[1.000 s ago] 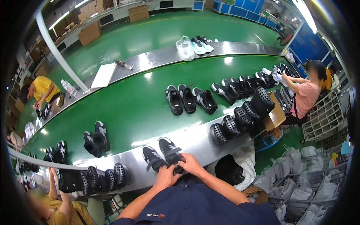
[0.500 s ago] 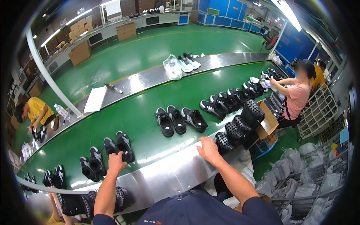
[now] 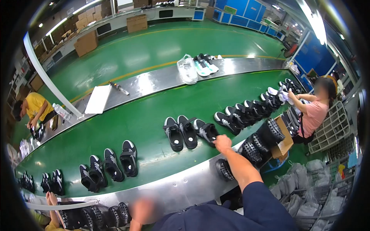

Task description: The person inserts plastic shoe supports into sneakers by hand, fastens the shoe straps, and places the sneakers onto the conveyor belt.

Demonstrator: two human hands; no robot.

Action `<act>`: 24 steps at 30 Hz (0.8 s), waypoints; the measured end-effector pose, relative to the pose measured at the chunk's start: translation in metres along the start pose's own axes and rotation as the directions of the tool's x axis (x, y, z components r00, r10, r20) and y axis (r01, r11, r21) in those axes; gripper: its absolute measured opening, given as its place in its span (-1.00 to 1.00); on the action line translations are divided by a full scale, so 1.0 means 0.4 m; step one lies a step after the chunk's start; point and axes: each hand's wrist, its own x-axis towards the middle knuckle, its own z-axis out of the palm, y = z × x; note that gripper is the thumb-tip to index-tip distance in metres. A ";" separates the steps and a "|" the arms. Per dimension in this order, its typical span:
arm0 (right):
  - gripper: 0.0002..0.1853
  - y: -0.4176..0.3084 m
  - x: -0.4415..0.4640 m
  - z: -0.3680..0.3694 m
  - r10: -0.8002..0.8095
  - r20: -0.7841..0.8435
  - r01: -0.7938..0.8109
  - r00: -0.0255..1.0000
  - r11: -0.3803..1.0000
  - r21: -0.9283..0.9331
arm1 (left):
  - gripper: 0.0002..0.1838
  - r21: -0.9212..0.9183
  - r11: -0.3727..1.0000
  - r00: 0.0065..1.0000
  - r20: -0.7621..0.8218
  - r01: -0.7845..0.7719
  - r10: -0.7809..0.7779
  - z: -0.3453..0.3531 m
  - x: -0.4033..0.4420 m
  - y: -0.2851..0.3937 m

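Observation:
My right hand (image 3: 222, 144) is at the heel of a black and grey sneaker (image 3: 207, 133) on the green belt, its fingers closed on the heel edge. Touching that sneaker on its left is a pair of matching sneakers (image 3: 180, 133). My left hand (image 3: 142, 210) is low over the near metal ledge (image 3: 173, 183); its fingers are blurred out. Beyond it on the belt stand several more black and grey sneakers (image 3: 128, 158). Black perforated shoe-shaped pieces (image 3: 225, 169) sit just below my right forearm, and similar pieces (image 3: 114, 216) lie left of my left hand.
A row of sneakers (image 3: 246, 111) runs along the belt towards a co-worker in pink (image 3: 318, 115). A cardboard box (image 3: 284, 140) stands at the right. Across the belt, a metal ledge (image 3: 144, 84) bears a white sheet (image 3: 98, 99) and a plastic bag (image 3: 187, 70). Another person (image 3: 36, 106) works at the left.
My left hand has let go of a sneaker on the left and drawn back towards my body. My right hand has moved forward from the ledge to the single sneaker's heel. The view has shifted slightly.

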 end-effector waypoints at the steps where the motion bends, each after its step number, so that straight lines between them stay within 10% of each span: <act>1: -0.57 0.018 0.025 0.002 0.058 -0.034 -0.058 0.998 0.998 0.021 | -0.72 -0.025 0.993 0.988 -0.105 -0.114 0.111 0.009 -0.014 0.003; 4: -0.53 0.084 0.073 -0.028 0.215 -0.146 -0.196 0.966 0.972 0.130 | -0.73 -0.055 0.994 0.989 -0.120 -0.092 0.085 0.000 -0.030 0.055; 7: -0.36 0.010 0.039 -0.099 -0.088 -0.532 -0.104 0.842 0.942 -0.320 | -0.74 -0.044 0.996 0.991 -0.111 -0.074 0.069 -0.018 -0.024 0.104; 11: -0.23 -0.236 -0.147 -0.090 -0.624 -0.186 0.624 0.759 0.779 -0.066 | -0.76 0.021 0.992 0.992 -0.021 -0.122 0.122 -0.005 0.022 0.140; 15: -0.31 -0.413 -0.137 0.035 -0.564 0.020 0.554 0.826 0.803 -0.220 | -0.73 0.075 0.968 0.966 0.114 -0.241 0.232 -0.023 0.094 0.269; 19: -0.53 -0.467 -0.173 -0.007 -0.574 0.025 0.569 0.818 0.803 -0.177 | -0.70 -0.024 0.929 0.928 -0.060 -0.370 0.368 -0.037 0.127 0.300; 24: -0.65 -0.329 -0.486 0.006 -0.739 -0.062 0.725 0.671 0.672 -0.150 | -0.56 -0.040 0.987 0.903 -0.410 -0.156 0.126 -0.031 0.114 0.262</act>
